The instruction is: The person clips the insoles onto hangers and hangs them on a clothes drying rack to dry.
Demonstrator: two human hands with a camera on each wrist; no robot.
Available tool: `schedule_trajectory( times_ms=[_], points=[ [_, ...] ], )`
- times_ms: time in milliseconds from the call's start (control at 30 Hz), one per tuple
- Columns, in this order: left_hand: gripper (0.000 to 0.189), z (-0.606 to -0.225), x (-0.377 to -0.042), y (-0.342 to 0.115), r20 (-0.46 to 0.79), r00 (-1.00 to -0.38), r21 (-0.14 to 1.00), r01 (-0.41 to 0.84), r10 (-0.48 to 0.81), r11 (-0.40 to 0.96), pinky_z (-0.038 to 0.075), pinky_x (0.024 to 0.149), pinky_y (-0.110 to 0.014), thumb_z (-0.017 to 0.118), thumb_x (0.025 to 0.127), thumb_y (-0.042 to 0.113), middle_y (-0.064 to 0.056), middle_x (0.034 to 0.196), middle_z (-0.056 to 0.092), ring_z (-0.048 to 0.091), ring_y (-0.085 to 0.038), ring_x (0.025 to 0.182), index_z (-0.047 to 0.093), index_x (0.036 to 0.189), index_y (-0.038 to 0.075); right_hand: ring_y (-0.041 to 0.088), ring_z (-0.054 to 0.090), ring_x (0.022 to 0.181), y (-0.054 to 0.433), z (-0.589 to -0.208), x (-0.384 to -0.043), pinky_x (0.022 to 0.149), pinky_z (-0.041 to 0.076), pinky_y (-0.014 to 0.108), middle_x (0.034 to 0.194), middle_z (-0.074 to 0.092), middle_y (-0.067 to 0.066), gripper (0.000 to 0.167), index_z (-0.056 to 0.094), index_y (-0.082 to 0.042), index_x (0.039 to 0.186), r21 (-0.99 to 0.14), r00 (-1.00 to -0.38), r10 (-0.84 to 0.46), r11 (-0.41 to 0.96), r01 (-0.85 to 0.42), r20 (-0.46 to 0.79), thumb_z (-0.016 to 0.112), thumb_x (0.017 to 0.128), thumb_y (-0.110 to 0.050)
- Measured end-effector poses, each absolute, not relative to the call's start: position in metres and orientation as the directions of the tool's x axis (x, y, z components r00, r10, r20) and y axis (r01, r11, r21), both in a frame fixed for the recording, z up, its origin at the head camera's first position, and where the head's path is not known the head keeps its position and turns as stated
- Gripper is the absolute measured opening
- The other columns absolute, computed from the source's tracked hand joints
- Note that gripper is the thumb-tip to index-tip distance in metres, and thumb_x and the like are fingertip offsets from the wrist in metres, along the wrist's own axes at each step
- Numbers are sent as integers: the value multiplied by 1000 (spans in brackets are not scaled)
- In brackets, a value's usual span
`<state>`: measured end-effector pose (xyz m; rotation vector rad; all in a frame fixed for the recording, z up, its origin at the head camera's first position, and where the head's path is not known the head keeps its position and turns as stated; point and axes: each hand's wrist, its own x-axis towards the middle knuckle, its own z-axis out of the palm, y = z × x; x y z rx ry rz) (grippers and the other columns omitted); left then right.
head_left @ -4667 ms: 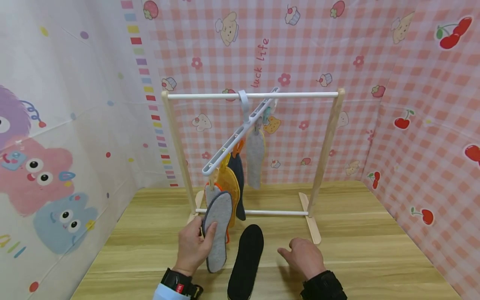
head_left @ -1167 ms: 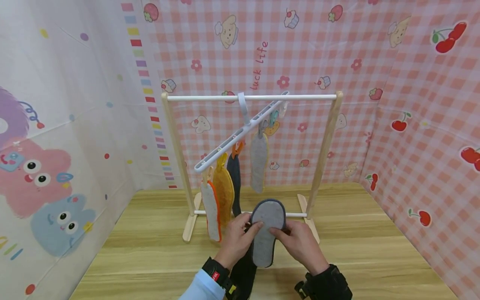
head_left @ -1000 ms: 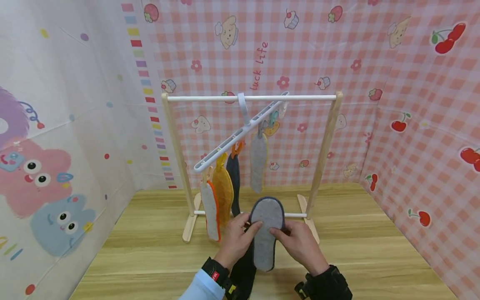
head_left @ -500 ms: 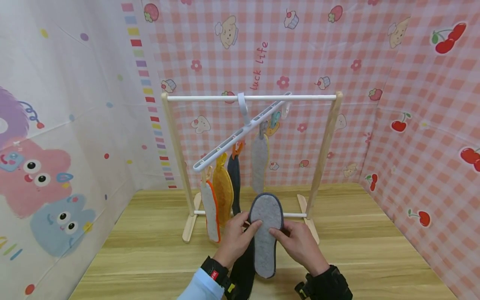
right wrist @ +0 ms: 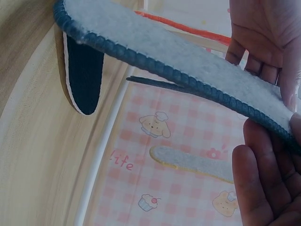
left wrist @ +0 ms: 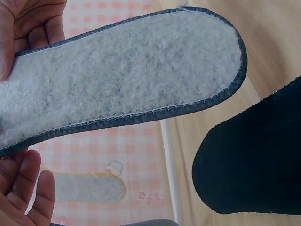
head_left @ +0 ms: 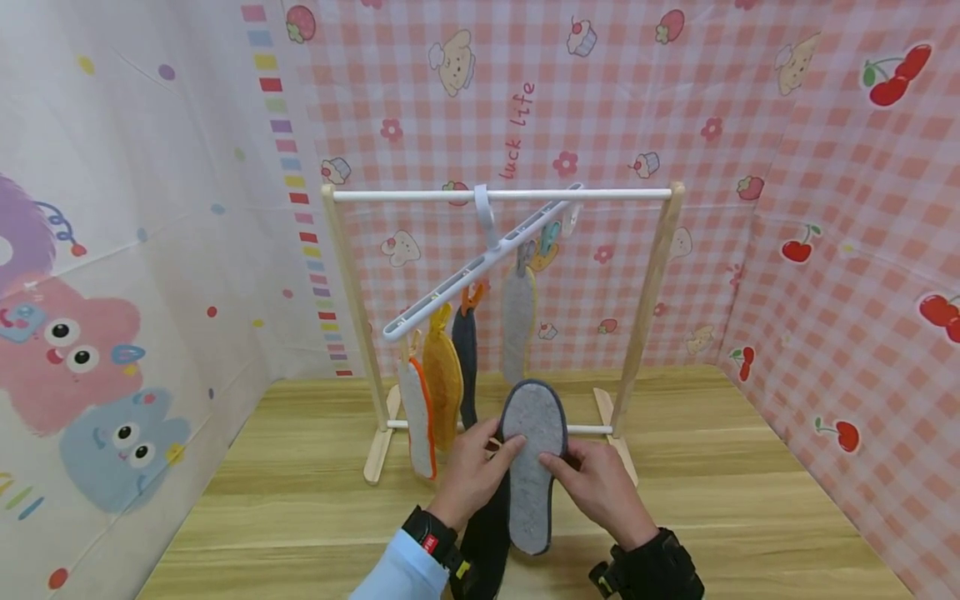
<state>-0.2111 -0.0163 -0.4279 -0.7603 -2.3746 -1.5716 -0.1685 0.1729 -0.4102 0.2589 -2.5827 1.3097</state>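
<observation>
A grey felt insole (head_left: 531, 500) with a dark stitched edge is held near-upright in front of the rack. My left hand (head_left: 472, 473) pinches its left edge, thumb on the grey face. On the opposite edge my right hand (head_left: 603, 483) pinches it too, thumb in front and the other fingers behind. Fluffy pile covers the insole's far side, seen in the left wrist view (left wrist: 131, 66). A black insole (head_left: 486, 542) lies on the table below, partly covered by my left wrist and the held insole.
A wood-and-white rack (head_left: 649, 300) carries a pale hanger (head_left: 442, 298). Clipped along it are an orange-edged insole (head_left: 417, 421), a mustard one (head_left: 442, 379), a dark one (head_left: 465, 358) and a grey one (head_left: 517, 325). A teal clip (head_left: 551, 237) hangs towards the back.
Earlier only my left hand held the grey insole, farther left; now both hands hold it at the middle. In the last second it has tilted a little more upright. The hanger has swung slightly.
</observation>
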Motion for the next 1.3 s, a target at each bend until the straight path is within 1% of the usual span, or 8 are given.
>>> schedule_trajectory(
  times_ms=[267, 400, 567, 700, 900, 1033, 1133, 1300],
  points=[
    [23, -423, -213, -17, 368, -872, 824, 467, 324, 322, 52, 82, -32, 57, 102, 34, 4, 101, 65, 61, -14, 95, 64, 111, 14, 8, 59, 67, 173, -409, -169, 61, 47, 26, 76, 69, -5, 8, 74, -11, 85, -769, -954, -36, 583, -263, 299, 73, 91, -16],
    [25, -422, -215, -16, 377, -866, 814, 479, 329, 328, 52, 82, -33, 55, 103, 32, 2, 104, 66, 61, -15, 96, 64, 116, 12, 8, 58, 65, 173, -408, -168, 60, 47, 26, 74, 68, -6, 9, 74, -12, 83, -770, -949, -22, 579, -268, 314, 73, 91, -16],
    [26, -424, -219, -15, 452, -835, 760, 544, 313, 355, 53, 83, -35, 53, 104, 18, -5, 110, 68, 63, -19, 96, 63, 125, 6, 7, 60, 65, 174, -407, -167, 58, 47, 26, 73, 70, -4, 10, 74, -10, 82, -777, -942, 18, 570, -266, 336, 74, 90, -17],
    [26, -423, -222, -15, 484, -825, 738, 565, 293, 369, 53, 81, -36, 53, 102, 8, -8, 107, 69, 65, -20, 93, 64, 126, 4, 9, 58, 62, 177, -407, -168, 55, 46, 25, 72, 68, -1, 11, 74, -6, 84, -775, -936, 57, 581, -251, 346, 74, 90, -16],
    [25, -421, -225, -18, 474, -832, 747, 554, 289, 368, 53, 81, -35, 54, 102, 8, -7, 104, 68, 63, -20, 93, 64, 124, 5, 12, 46, 55, 181, -409, -169, 50, 35, 27, 63, 57, -3, 18, 70, -7, 79, -730, -932, 123, 659, -181, 342, 73, 92, -19],
    [24, -418, -228, -20, 510, -816, 735, 578, 271, 355, 53, 78, -34, 56, 101, 8, -9, 102, 68, 63, -21, 90, 65, 122, 3, 12, 46, 56, 182, -409, -168, 51, 35, 27, 62, 56, -3, 18, 69, -7, 78, -722, -929, 147, 674, -157, 340, 73, 91, -20],
    [23, -416, -231, -21, 538, -804, 724, 595, 254, 348, 53, 76, -32, 58, 99, 7, -8, 100, 68, 63, -20, 88, 65, 121, 3, 13, 46, 56, 183, -409, -168, 51, 35, 27, 62, 55, -2, 18, 69, -7, 78, -723, -928, 154, 674, -152, 339, 73, 91, -19],
    [24, -411, -234, -21, 538, -801, 720, 598, 262, 353, 53, 75, -32, 59, 99, 9, -5, 100, 68, 63, -19, 89, 65, 122, 3, 13, 46, 56, 184, -411, -168, 50, 35, 27, 63, 56, -2, 19, 69, -7, 77, -721, -926, 162, 677, -146, 340, 73, 91, -19]
  ],
)
